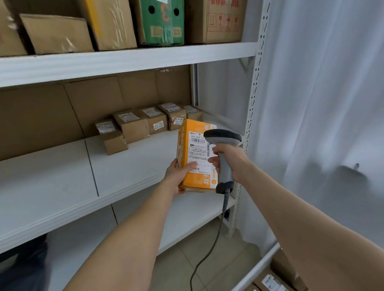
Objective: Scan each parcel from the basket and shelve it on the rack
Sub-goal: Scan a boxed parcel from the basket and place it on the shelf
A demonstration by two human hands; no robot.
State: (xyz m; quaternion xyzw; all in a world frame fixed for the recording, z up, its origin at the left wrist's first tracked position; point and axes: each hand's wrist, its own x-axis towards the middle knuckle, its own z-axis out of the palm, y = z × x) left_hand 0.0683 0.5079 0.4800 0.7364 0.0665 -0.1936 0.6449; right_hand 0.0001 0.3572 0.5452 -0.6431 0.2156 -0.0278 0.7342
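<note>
The orange parcel is held upright in the air, just in front of the right end of the rack's middle shelf, with its white label turned toward the camera. The left hand grips it at the lower left corner, thumb on the label face and fingers curled behind. Just to the right, the right hand is wrapped round the grey handle of the scanner, whose head overlaps the label's upper right edge; whether it touches the parcel I cannot tell. The hands sit close on either side of the parcel, not touching each other.

This parcel looks to be at the scanning step and is not yet shelved. At the far right of the middle shelf a row of small brown boxes suggests several are already put away. At the near right the white basket holds at least two labelled brown parcels, so a good part of the job seems left
</note>
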